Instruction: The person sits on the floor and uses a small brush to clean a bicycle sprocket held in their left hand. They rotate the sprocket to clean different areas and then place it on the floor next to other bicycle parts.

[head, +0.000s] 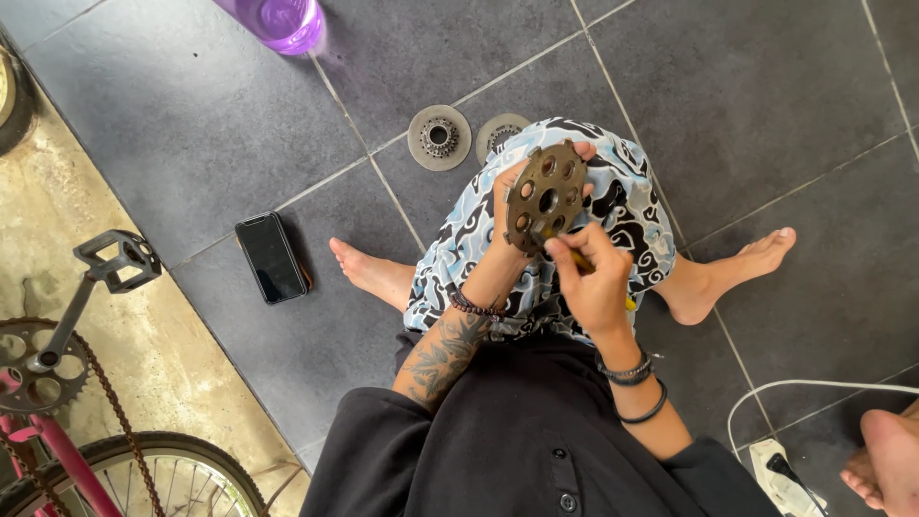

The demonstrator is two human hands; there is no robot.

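The left hand (512, 196) grips a round, rusty brown metal disc (546, 198) pierced by a ring of round holes around a larger centre hole; fingers curl over its top edge at twelve o'clock and the thumb presses the rim at nine. The disc is held upright above the lap, over patterned blue, white and black cloth (622, 206) with a soft, wrinkled surface. The right hand (593, 278) is clenched around a thin yellow-handled tool (579, 258), whose tip meets the disc's face at about six o'clock.

On the dark grey matte floor tiles (191, 115), at eleven o'clock from the disc, lies a round grey toothed metal cog (439, 137); a second similar cog (498, 132) just beside it is partly hidden by the cloth. A glossy black rectangular phone (272, 257) lies flat at nine o'clock. Far at eight o'clock stands a bicycle's rusty chain (110, 397) and black pedal (120, 258).
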